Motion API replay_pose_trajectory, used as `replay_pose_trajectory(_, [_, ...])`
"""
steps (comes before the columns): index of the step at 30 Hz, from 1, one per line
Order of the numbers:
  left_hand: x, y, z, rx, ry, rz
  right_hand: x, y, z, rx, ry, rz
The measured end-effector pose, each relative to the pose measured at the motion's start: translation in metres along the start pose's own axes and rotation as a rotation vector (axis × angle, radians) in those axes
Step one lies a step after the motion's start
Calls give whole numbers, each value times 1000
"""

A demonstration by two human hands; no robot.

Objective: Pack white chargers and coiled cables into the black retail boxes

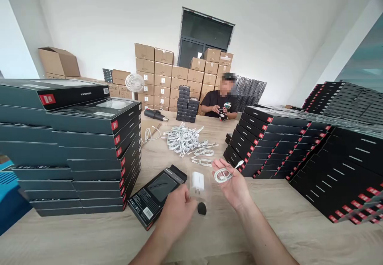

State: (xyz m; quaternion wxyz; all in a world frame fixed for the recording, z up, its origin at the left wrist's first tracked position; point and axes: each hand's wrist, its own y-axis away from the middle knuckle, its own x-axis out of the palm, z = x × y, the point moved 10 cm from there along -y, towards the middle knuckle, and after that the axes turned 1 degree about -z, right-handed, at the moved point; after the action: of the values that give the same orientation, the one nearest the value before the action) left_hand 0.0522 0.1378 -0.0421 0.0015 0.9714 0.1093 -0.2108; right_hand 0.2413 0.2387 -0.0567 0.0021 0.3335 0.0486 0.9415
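My right hand [235, 189] is palm up and holds a coiled white charging cable [223, 175], one connector sticking out beyond the fingers. My left hand [177, 209] has its fingers curled at the left edge of a clear plastic tray [207, 195]; what they grip, if anything, is hidden. In the tray are a white plug-in charger [198, 181], prongs towards me, and a small black rounded piece [202, 208]. Left of the tray lies a black product box [154, 193], its far end flap open, partly behind my left hand.
A heap of white cables [184, 137] lies mid-table, with a heat gun [155, 114] beyond it. Tall stacks of black boxes stand left [95, 137] and right [269, 137]. A co-worker [220, 101] sits opposite, handling a small black item. Cartons [163, 79] line the wall.
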Motion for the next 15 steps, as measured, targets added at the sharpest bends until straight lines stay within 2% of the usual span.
replay_pose_trajectory(4, [12,-1,18,-181,591,-43,27,21,2,-112,89,107])
replay_pose_trajectory(8, [30,1,14,-212,1032,-10,40,31,-1,-214,306,185])
replay_pose_trajectory(12, [35,4,11,-271,1228,32,46,38,5,-396,648,248])
replay_pose_trajectory(15, [26,3,11,-244,1202,40,60,49,0,-467,864,397])
